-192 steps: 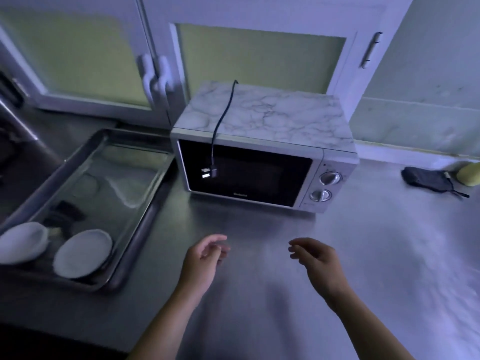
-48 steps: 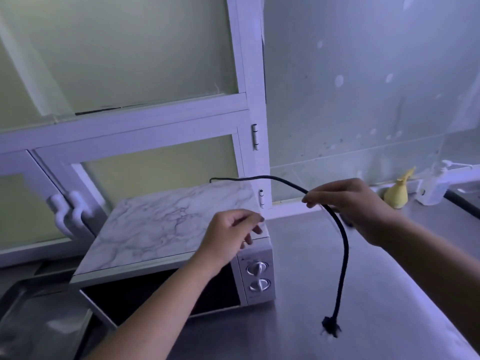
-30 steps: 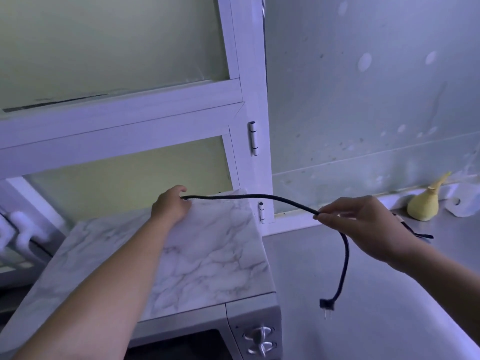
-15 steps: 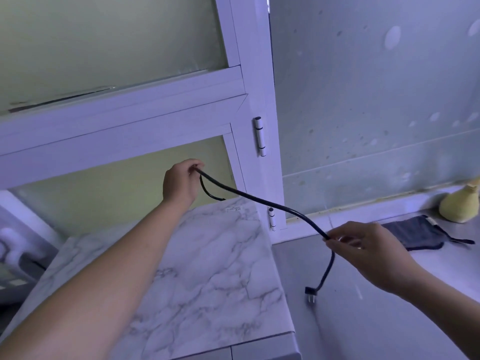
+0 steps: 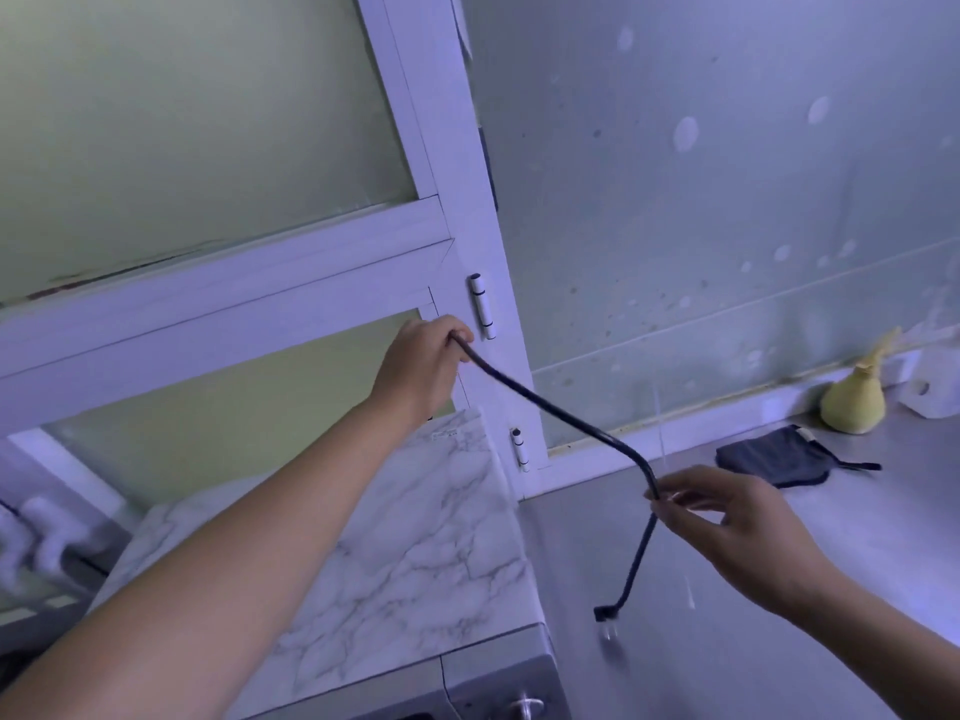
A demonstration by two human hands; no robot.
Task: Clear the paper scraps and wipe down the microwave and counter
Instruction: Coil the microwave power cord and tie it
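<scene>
The microwave (image 5: 415, 553) with a marble-patterned top stands at lower left on the steel counter (image 5: 779, 589). Its black power cord (image 5: 561, 410) runs taut between my hands. My left hand (image 5: 423, 368) grips the cord above the microwave's back right corner, near the cabinet hinge. My right hand (image 5: 727, 517) pinches the cord lower down over the counter. The plug (image 5: 605, 613) dangles below it, just above the counter. A dark cloth (image 5: 769, 457) lies on the counter at the right. No paper scraps are in sight.
White cabinet doors with frosted panels (image 5: 208, 122) rise behind the microwave. A spotted wall panel (image 5: 727, 200) backs the counter. A yellow bag-like object (image 5: 852, 402) and a white item (image 5: 930, 397) sit at the far right by the wall.
My left hand has carried the cord end up and to the right, toward the hinge. My right hand has dropped a little and the cord is straighter between them.
</scene>
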